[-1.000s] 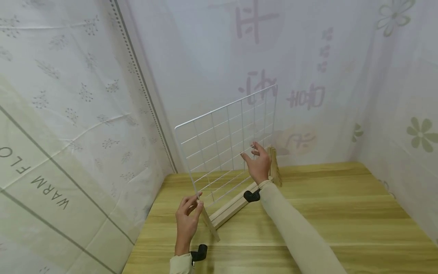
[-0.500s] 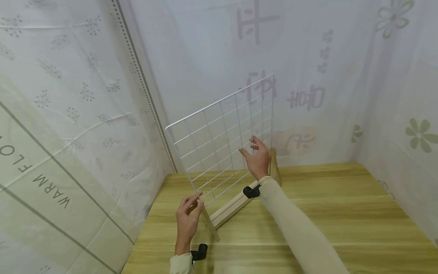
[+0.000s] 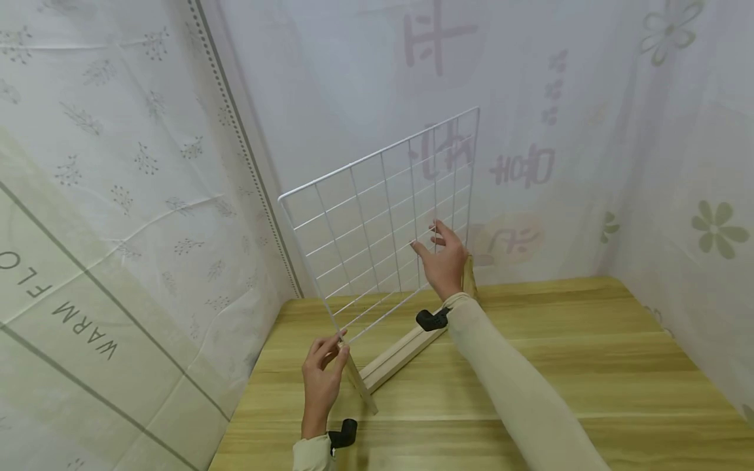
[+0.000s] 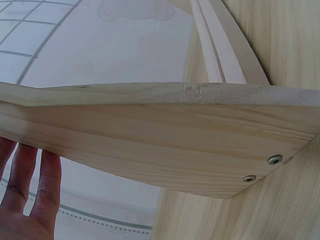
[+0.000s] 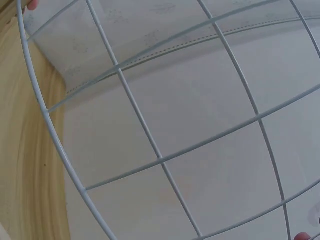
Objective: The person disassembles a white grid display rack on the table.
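A white wire grid panel [image 3: 381,152] stands tilted above a wooden stand. The stand has a grooved crossbar [image 3: 394,363] between two side boards. My right hand [image 3: 444,265] grips the grid by its wires, right of its middle. With thumb and fingers, my left hand [image 3: 321,383] holds the top of the near side board [image 3: 359,379], close to the grid's lower left corner. In the left wrist view, my fingers [image 4: 47,185] reach the edge of that board [image 4: 150,135], which bears two metal screw heads. My right hand partly hides the far side board [image 3: 469,275].
The stand rests on a wood-grain table [image 3: 548,379]. Printed white curtains [image 3: 347,72] hang behind and on both sides. A black wrist mount [image 3: 432,319] sits at my right cuff, and another black mount [image 3: 344,433] at my left.
The grid has risen with my right hand. Its bottom edge stands higher above the crossbar, and its upper left corner has shifted left and up. My left hand and the stand stay put.
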Action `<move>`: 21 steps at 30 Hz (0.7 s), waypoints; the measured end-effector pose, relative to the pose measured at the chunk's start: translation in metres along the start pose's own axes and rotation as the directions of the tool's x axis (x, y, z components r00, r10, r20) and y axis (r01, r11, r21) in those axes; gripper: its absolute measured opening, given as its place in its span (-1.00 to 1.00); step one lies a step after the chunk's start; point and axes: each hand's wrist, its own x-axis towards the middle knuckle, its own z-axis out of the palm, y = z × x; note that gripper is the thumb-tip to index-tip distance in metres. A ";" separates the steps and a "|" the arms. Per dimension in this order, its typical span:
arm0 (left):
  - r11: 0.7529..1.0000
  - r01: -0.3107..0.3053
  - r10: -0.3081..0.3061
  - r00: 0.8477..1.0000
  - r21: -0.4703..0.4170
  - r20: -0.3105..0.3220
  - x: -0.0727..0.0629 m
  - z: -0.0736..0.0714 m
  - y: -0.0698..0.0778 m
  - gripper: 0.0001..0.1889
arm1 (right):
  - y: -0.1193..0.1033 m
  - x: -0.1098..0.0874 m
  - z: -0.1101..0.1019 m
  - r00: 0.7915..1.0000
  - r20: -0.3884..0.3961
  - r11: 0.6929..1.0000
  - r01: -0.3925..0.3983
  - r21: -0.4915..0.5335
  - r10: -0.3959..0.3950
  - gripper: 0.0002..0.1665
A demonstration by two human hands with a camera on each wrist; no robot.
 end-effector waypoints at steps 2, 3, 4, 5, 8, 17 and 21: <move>1.000 -0.007 0.007 1.000 0.005 0.009 0.000 0.000 -0.001 -0.71 | -0.004 0.001 -0.002 1.000 -0.008 1.000 0.006 0.002 -0.006 -0.26; 1.000 -0.008 0.008 1.000 0.009 0.010 0.000 0.000 -0.001 -0.71 | -0.006 0.002 -0.002 1.000 -0.012 1.000 0.011 0.003 -0.011 -0.26; 1.000 -0.008 0.008 1.000 0.010 0.011 0.000 0.000 -0.001 -0.71 | -0.008 0.003 -0.003 1.000 -0.015 1.000 0.019 0.004 -0.019 -0.25; 1.000 -0.006 0.006 1.000 0.009 0.012 0.000 0.000 -0.001 -0.70 | -0.009 0.003 -0.004 0.999 -0.018 1.000 0.027 0.005 -0.027 -0.25; 1.000 0.006 -0.006 1.000 0.002 0.004 -0.001 0.000 0.000 -0.70 | -0.012 0.005 -0.006 0.999 -0.023 0.999 0.048 0.003 -0.048 -0.26; 1.000 0.008 -0.008 1.000 0.027 -0.003 -0.001 0.001 -0.004 -0.70 | -0.014 0.009 -0.015 0.998 -0.030 0.998 0.058 0.018 -0.057 -0.28; 0.998 0.003 -0.003 1.000 0.055 0.003 -0.002 0.001 -0.023 -0.69 | -0.010 0.009 -0.021 0.998 -0.028 0.998 0.058 0.015 -0.058 -0.25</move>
